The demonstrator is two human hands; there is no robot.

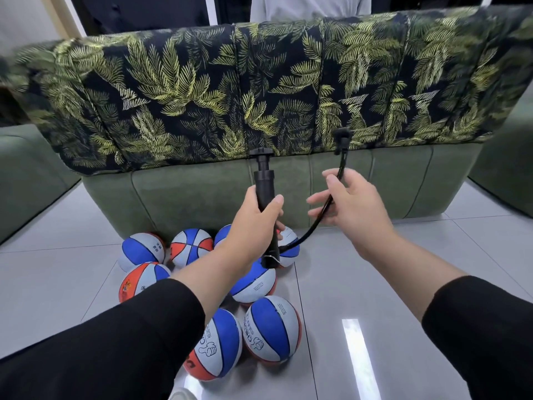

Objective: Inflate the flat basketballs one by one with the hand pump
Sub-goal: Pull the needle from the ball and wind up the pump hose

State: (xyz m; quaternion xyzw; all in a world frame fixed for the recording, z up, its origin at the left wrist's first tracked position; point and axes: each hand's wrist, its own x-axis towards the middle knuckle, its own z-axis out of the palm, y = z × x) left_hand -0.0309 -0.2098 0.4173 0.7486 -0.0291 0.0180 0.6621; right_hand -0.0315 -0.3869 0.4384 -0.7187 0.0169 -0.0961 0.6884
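Black plastic hand pump (264, 197): held nearly upright above the floor, T-handle at the top, cylinder base at the bottom. The left hand (253, 223) grips the cylinder at mid-height, fingers and thumb wrapped round the barrel. A black flexible hose (310, 230) leaves the base of the pump, curves to the right and rises to a black nozzle head (341, 138) at its free end, which stands in the air in front of the sofa back.

The right hand (350, 202) holds the hose along its upper run. The hose passes between thumb and fingers, with the fingers loosely curled round it; how firmly they close cannot be told.

Red, white and blue rubber basketballs (191, 246) lie grouped on the glossy grey tiled floor (375, 284), directly below the pump and the left forearm. Several rest against the base of the sofa; others lie nearer the person, touching or just beside one another. One ball (271, 329) in the near row shows printed lettering and a thumbs-up graphic. The nozzle is well apart from all balls.

Both forearms carry black sleeves (129, 342), pushed back from the wrists.

Behind the balls stands a green upholstered sofa (202, 192), its back covered by a dark throw with a yellow-green leaf print (202, 90).
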